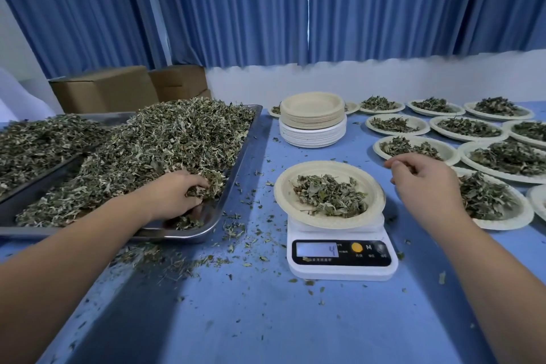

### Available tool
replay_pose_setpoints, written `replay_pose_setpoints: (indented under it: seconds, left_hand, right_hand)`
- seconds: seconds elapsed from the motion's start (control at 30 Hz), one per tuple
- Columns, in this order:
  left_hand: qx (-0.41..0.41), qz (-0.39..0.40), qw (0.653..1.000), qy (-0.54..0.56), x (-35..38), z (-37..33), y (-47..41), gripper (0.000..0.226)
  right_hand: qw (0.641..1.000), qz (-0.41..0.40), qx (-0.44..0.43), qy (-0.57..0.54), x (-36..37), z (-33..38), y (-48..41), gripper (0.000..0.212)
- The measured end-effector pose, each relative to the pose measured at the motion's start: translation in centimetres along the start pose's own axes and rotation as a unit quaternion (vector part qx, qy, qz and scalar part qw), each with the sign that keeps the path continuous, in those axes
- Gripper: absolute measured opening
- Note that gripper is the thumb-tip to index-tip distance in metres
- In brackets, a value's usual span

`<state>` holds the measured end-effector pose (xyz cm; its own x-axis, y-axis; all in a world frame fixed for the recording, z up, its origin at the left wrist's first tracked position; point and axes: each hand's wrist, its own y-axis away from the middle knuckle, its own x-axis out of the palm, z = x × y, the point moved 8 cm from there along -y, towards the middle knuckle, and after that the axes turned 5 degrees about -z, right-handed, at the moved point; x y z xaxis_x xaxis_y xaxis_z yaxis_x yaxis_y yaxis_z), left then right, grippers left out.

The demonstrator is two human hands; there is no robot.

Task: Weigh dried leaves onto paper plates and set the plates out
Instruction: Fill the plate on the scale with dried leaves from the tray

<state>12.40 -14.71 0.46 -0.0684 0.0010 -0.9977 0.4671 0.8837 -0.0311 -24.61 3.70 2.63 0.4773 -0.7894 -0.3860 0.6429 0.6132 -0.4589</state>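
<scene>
With many filled plates (502,156) set out right of the scale (339,257) and a spare stack (313,118) behind it, the plate (283,186) on the scale carries a small, crumbly grey-green heap of leaves (328,198), while the left hand (177,195) grips more in the tray (206,227) left of it and the right hand (425,183) hovers beside it, loosely curled, empty.

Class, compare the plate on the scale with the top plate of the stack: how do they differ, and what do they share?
The plate on the scale holds dried leaves; the top plate of the stack is empty. The plate on the scale sits alone on the white scale; the top plate of the stack nests on many others. Both are round, rimmed plates.
</scene>
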Motion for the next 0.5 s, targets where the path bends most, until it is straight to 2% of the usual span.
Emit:
replay_pose_setpoints:
  seconds: [0.23, 0.4, 0.5]
  left_hand:
    - [0.004, -0.008, 0.999, 0.050, -0.4, 0.0, 1.1, 0.025]
    - [-0.007, -0.077, 0.986, 0.149, -2.4, 0.1, 1.9, 0.019]
    - [-0.007, -0.113, 0.980, 0.166, -3.9, -0.5, 2.5, 0.018]
  right_hand:
    - [1.000, -0.001, 0.004, -0.007, -0.3, 0.3, 0.3, 0.022]
    - [1.000, 0.002, 0.007, -0.008, -0.4, 0.3, 0.4, 0.023]
    - [1.000, 0.001, 0.009, -0.008, -0.5, 0.3, 0.4, 0.023]
